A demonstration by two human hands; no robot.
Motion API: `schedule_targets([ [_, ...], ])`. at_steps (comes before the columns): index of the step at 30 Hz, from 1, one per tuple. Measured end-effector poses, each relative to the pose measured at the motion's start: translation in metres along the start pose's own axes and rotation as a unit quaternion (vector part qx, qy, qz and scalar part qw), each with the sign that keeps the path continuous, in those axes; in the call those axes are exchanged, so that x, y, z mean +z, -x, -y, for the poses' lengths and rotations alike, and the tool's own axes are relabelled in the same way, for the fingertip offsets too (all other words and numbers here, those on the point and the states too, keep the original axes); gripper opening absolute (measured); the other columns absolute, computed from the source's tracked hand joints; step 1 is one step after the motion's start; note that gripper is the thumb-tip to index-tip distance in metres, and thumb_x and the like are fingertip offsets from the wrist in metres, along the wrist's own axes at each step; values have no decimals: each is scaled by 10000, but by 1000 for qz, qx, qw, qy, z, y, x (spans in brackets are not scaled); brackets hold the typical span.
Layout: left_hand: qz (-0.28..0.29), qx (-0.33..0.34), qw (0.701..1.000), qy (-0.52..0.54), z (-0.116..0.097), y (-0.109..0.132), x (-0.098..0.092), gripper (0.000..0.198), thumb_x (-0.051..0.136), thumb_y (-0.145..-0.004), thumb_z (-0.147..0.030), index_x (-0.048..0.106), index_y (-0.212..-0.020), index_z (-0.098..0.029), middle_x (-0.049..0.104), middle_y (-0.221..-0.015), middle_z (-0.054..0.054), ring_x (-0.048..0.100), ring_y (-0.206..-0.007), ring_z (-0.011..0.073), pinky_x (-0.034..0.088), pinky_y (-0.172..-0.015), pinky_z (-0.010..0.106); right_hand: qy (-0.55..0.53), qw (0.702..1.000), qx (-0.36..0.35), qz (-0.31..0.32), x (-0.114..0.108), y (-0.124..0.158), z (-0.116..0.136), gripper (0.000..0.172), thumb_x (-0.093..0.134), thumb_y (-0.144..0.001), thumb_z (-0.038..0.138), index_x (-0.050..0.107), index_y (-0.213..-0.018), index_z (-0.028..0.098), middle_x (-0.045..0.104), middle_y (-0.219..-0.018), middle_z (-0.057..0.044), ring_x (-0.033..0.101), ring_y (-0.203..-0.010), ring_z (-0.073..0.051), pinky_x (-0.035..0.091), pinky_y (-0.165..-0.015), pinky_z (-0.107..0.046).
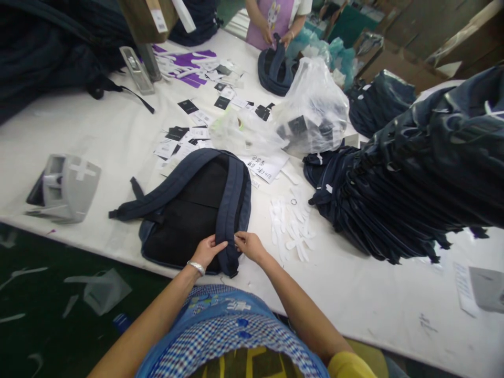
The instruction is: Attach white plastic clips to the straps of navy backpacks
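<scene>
A dark navy backpack lies on the white table with its black back panel and both shoulder straps facing up. My left hand grips the lower part of the right-side strap, its thumb lying across the strap. At the other edge of that strap, my right hand pinches with thumb and fingers pressed together. The other strap spreads out to the left, its end on the table.
White plastic ties lie right of the backpack, near a large row of navy backpacks. Tags and a plastic bag are beyond. A grey tape dispenser stands left. Across the table, a person handles another bag.
</scene>
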State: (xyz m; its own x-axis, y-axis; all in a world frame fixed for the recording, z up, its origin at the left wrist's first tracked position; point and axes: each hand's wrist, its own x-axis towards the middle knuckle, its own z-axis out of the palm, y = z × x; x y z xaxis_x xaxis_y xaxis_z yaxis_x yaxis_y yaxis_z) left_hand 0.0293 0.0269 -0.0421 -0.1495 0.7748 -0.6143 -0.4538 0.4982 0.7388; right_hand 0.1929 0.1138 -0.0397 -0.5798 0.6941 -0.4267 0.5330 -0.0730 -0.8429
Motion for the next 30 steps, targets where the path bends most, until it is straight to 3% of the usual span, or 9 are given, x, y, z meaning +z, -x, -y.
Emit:
schedule_targets([
  [3,-19,3,1000,1,3,-2,1,529,804,-585,-379,665,-1018,-109,726,-1019,126,673,-970,272,513,-916,404,-26,1000,-8,10,-11,12,-4,235,615,-777,304,645,-996,225,682,-680,23,648,-621,-144,486,-591,-234],
  [5,-29,3,1000,-2,5,-2,1,515,804,-583,-382,669,-999,-110,729,-1010,124,678,-956,269,520,-906,400,-29,999,9,-11,-18,22,-6,195,646,-753,334,662,-910,221,685,-664,22,636,-593,-143,484,-582,-238],
  [9,-49,36,998,-20,8,3,4,493,784,-612,-386,665,-1008,-118,719,-1048,116,666,-986,262,506,-930,394,-68,982,54,-168,-18,28,-2,274,581,-800,437,675,-866,187,707,-742,-29,547,-455,-117,447,-477,-246],
  [11,-51,62,996,-34,7,7,6,476,766,-636,-389,662,-1017,-123,716,-1058,108,662,-995,258,500,-939,388,-73,974,63,-206,-12,22,3,310,568,-805,451,680,-913,183,712,-764,-38,540,-456,-127,445,-465,-257],
  [17,-40,88,993,-62,0,18,13,427,752,-643,-398,682,-973,-136,731,-1002,83,670,-943,255,509,-915,366,69,995,-54,-41,-1,-3,9,184,536,-761,166,705,-726,228,685,-782,-5,629,-785,-172,485,-761,-283],
  [21,-45,94,992,-73,-1,19,13,397,744,-644,-379,692,-960,-146,725,-995,81,663,-938,251,502,-916,359,30,992,-77,95,-15,-6,10,151,602,-675,125,710,-712,222,645,-747,29,604,-728,-138,485,-688,-235],
  [24,-60,151,981,-107,0,19,12,334,726,-662,-341,717,-943,-162,603,-1254,111,597,-1091,266,478,-950,334,-51,981,-17,186,-20,-4,12,147,650,-680,209,723,-807,212,640,-781,18,577,-645,-122,459,-564,-212],
  [27,-91,183,965,-162,3,20,11,276,699,-684,-324,733,-917,-182,447,-1412,99,550,-1153,276,490,-923,318,-89,979,26,181,-14,-3,13,188,689,-698,330,726,-822,193,640,-743,7,568,-622,-128,448,-542,-216],
  [30,-146,178,946,-229,5,21,10,256,693,-687,-329,734,-904,-200,470,-1389,91,575,-1086,280,463,-954,367,-73,990,21,121,-5,-4,11,247,704,-694,415,722,-791,189,658,-789,0,598,-736,-157,482,-700,-265],
])
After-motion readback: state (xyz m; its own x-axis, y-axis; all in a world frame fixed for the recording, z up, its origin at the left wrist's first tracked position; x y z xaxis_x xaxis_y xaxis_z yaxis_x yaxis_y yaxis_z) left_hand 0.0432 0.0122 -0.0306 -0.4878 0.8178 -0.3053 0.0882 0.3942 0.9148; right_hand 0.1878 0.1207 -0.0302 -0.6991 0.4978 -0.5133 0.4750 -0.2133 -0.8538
